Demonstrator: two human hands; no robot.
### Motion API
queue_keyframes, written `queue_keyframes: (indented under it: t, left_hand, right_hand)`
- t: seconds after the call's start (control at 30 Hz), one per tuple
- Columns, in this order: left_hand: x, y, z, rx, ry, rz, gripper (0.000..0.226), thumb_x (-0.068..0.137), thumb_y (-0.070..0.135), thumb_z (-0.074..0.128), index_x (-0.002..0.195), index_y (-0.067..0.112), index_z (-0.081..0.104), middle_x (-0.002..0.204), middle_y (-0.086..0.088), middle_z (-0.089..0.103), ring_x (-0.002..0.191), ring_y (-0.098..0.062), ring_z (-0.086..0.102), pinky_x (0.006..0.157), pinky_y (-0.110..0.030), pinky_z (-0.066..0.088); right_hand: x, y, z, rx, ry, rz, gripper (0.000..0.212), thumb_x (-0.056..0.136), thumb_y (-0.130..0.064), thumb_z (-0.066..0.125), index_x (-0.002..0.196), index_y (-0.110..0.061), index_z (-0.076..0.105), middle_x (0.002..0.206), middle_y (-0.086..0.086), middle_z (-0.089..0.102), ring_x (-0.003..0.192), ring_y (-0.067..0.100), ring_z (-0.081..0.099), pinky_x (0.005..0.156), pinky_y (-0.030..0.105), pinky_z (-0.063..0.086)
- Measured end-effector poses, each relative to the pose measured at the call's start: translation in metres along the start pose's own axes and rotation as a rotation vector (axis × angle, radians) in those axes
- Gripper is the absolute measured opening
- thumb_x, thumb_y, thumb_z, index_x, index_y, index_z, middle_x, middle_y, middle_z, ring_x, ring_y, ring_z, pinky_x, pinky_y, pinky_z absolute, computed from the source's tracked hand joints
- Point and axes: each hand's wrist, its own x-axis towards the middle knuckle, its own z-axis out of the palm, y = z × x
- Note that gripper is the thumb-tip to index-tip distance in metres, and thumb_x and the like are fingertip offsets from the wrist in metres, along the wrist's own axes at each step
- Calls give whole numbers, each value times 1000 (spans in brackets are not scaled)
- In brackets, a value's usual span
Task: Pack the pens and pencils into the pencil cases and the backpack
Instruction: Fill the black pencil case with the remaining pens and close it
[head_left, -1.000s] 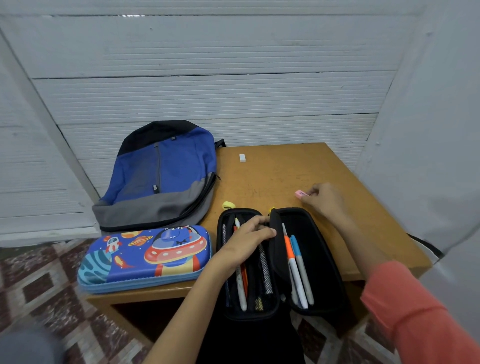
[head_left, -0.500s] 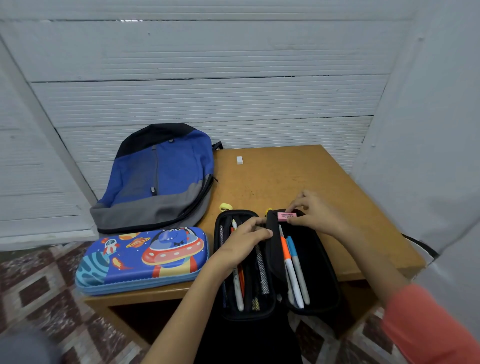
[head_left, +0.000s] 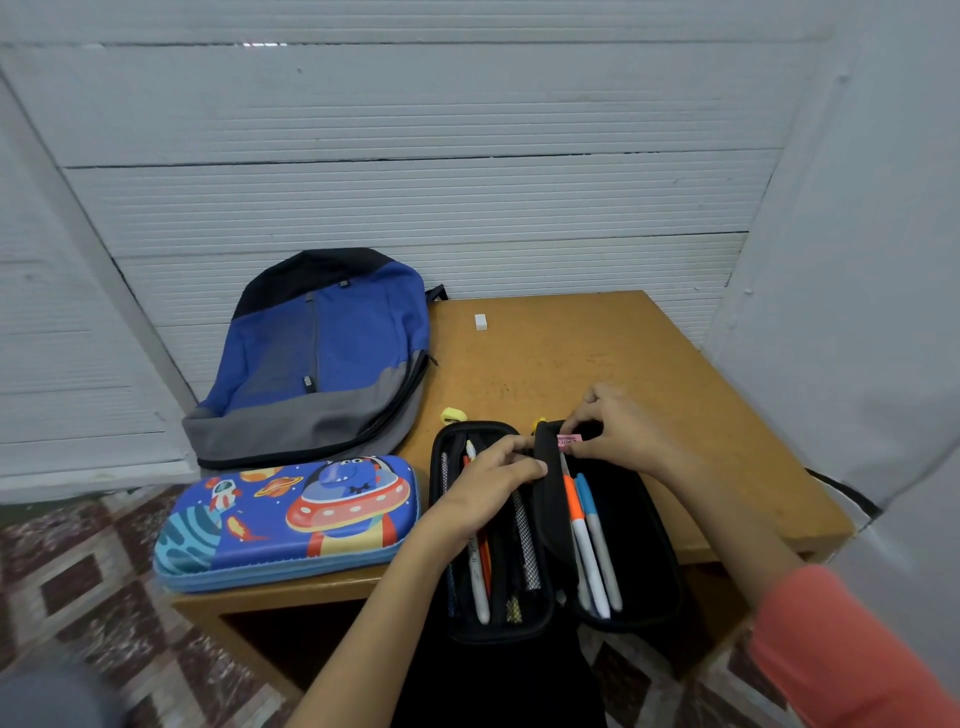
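Pinching eraser (head_left: 567, 440), right hand (head_left: 623, 436); left hand (head_left: 493, 483) gripping case (head_left: 644, 545)

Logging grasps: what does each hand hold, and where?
Right hand pinches the pink eraser by its right end; left hand grips the black pencil case by its middle flap.

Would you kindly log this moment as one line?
right hand: pinches pink eraser at black case | left hand: holds flap | blue case: closed
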Motion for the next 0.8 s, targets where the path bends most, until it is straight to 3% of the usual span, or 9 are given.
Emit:
queue_keyframes:
  t: [0.4, 0.8]
  left_hand:
    - [2, -3, 0, 3, -4, -4, 25, 94, 19, 56, 118, 23, 60, 119, -12, 65, 109, -17, 63, 98, -28, 46]
    - [2, -3, -1, 4, -9, 4, 28, 94, 19, 56, 122, 21, 59, 121, -13, 63, 111, -18, 62, 96, -26, 46]
  right_hand:
    - [-1, 3, 4, 29, 40, 14, 17, 77, -32, 79, 89, -28, 68, 101, -3, 49, 97, 13, 46, 78, 30, 41]
    - [1, 2, 8, 29, 65, 16, 15, 77, -32, 79, 87, -28, 68, 101, -4, 51, 99, 12, 46, 82, 34, 44]
